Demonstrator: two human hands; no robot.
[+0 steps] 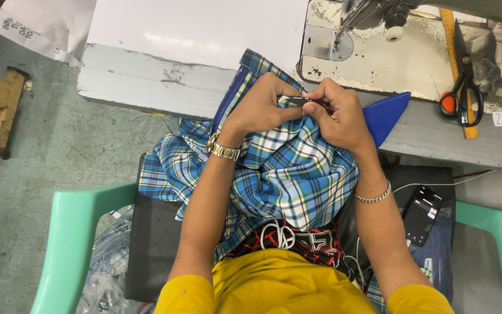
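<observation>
person seated at a sewing worktop (pixel 437 131), picking at plaid cloth (pixel 286 174) bunched on the lap.
left hand (pixel 260 107) is pinching a fold; right hand (pixel 338 116) fingers are closing on a small dark tool (pixel 297 100), likely mid-unpicking, needing steady, careful strokes.

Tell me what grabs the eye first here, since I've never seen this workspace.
The blue plaid cloth heaped on the person's lap at centre stands out most, with the left hand and right hand pinching a small dark tool at its top edge. Behind them sits a worn sewing machine, and orange-handled scissors lie on the table at far right.
</observation>
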